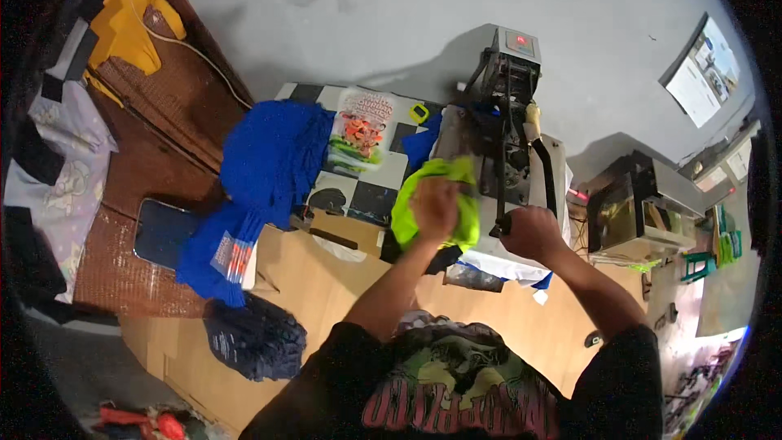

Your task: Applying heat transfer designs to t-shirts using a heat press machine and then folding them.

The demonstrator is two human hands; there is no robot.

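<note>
Along the grey wall (407, 24) you've got the checkered table (399, 165), and rising at its right end stands the press (507, 171), a red light glowing on its top box. Off to the left, a big pile of blue cloth (273, 155) slumps over the table's side, and lower down there's a dark heap of fabric (257, 338). Now to the centre of the action: the lime-yellow cloth (464, 228), bunched at the front of the table, just left of the press! Behind it lies a printed sheet (362, 126) with red-orange figures over green.

And the hands! Your right hand (533, 236) is curled firmly round the black handle (499, 226) at the front of the press. Your left hand (434, 208) is over the lime cloth, blurred; whether those fingers pinch the fabric or lie flat, I can't tell. Smallest of all, a little yellow device (419, 112) sits beside the sheet.

My read: you're at the handling step, cloth under one hand, press under the other. The next move seems to call for a steady grip on that handle, fabric kept smooth, and left fingers well clear of the press.
</note>
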